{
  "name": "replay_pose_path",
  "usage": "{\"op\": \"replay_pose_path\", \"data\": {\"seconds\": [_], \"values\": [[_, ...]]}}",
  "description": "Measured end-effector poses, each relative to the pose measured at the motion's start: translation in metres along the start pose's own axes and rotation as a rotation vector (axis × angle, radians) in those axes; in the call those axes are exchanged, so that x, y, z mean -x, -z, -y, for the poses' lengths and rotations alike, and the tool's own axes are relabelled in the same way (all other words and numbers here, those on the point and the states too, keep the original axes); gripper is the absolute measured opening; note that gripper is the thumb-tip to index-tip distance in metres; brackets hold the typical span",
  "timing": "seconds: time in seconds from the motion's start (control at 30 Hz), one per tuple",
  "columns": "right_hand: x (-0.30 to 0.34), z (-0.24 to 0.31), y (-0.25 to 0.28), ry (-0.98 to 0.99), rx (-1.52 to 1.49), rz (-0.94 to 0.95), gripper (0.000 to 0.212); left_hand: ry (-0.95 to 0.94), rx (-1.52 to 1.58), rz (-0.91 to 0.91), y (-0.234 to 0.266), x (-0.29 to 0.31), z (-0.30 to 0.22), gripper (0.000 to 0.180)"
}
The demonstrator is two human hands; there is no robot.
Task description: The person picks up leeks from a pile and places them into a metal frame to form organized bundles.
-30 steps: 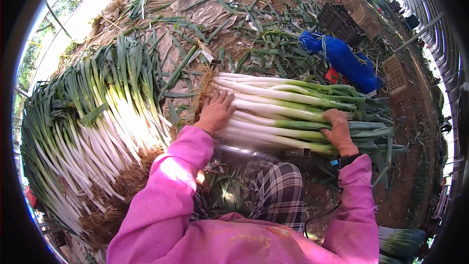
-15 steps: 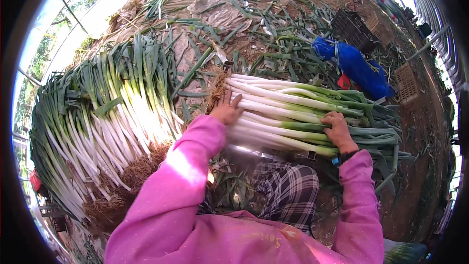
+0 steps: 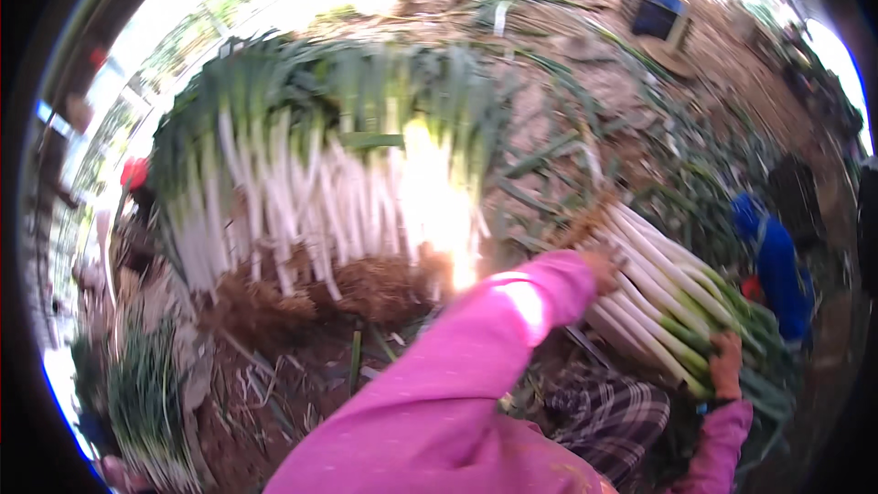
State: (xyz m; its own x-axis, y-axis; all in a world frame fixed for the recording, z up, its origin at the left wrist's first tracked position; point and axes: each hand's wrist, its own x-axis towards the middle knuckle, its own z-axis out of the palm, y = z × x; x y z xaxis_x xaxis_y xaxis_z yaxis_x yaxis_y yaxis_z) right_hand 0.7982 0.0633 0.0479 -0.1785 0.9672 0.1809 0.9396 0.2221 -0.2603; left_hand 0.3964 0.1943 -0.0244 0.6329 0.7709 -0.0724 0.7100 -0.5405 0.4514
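Observation:
A bundle of long green onions (image 3: pixel 660 285) with white stalks lies slanting in front of me, its brown roots toward the upper left and its leaves toward the lower right. My left hand (image 3: pixel 604 271) rests on the white stalks close to the roots; its fingers are smeared by motion. Farther down, my right hand (image 3: pixel 726 364) has its fingers curled over the green part of the outer stalks. A wide row of more green onions (image 3: pixel 320 165) lies to the left, leaves away from me and roots (image 3: pixel 366 288) toward me.
Loose cut leaves (image 3: pixel 567 101) litter the ground beyond the bundle. At the right lies a blue bag (image 3: pixel 777 265), with a dark crate (image 3: pixel 794 194) behind it. Another green onion pile (image 3: pixel 146 393) is at the lower left. My plaid-covered knee (image 3: pixel 608 421) is beside the bundle.
The view has swung left, so the bundle and both hands now appear farther right and the row of green onions nearer the middle. Both hands are still on the bundle.

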Motion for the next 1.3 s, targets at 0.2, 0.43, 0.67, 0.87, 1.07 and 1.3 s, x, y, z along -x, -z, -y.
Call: {"op": "replay_pose_path", "data": {"seconds": [0.2, 0.43, 0.67, 0.87, 1.07, 1.3], "values": [[0.027, -0.006, 0.011, -0.099, 0.026, 0.054, 0.038, 0.135, 0.338, 0.074, 0.139, 0.05, 0.03, 0.059], [0.005, 0.013, 0.02, -0.112, 0.026, 0.057, 0.037, 1.267, -0.353, -0.553, 0.079, 0.293, 0.262, 0.025], [0.008, 0.017, 0.018, -0.108, 0.029, 0.058, 0.035, 1.183, 0.085, -0.559, 0.084, 0.302, 0.252, 0.043], [-0.006, 0.031, 0.021, -0.112, 0.029, 0.059, 0.033, 0.89, 1.359, -0.423, 0.114, 0.297, 0.252, 0.044], [0.004, 0.029, 0.014, -0.08, 0.042, 0.01, 0.034, 0.828, 1.56, -0.92, 0.177, 0.225, 0.294, 0.029], [0.018, 0.034, 0.02, -0.087, 0.109, -0.064, 0.032, 0.324, 1.698, -0.778, 0.269, 0.137, 0.129, 0.028]]}}
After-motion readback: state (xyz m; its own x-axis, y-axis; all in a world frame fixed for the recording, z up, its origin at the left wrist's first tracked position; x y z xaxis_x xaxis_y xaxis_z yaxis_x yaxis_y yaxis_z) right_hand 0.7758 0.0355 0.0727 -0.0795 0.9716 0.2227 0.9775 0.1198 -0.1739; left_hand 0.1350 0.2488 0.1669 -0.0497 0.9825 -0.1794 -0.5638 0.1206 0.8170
